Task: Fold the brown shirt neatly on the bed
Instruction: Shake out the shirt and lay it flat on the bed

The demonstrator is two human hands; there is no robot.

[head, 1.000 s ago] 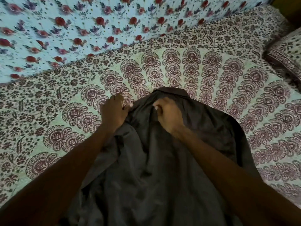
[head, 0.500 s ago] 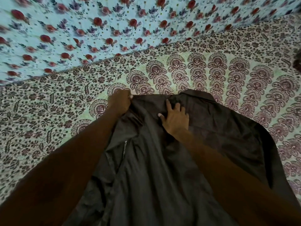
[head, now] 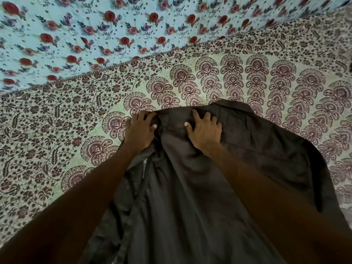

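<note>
The brown shirt lies spread on the bed, collar end away from me, its right side stretching out flat toward the right. My left hand grips the shirt's upper left edge near the shoulder, fingers curled into the cloth. My right hand rests flat on the shirt just below the collar, fingers spread. A dark seam or placket runs down the left part of the shirt. Both forearms cover much of the lower cloth.
The bed is covered by a pale green sheet with maroon paisley and leaf prints. Beyond it, at the top, lies a light blue cloth with red roses.
My right hand opened from a fist and now presses flat on the shirt. The left hand pulled the shoulder edge outward to the left, and the shirt spread wider across the bed.
</note>
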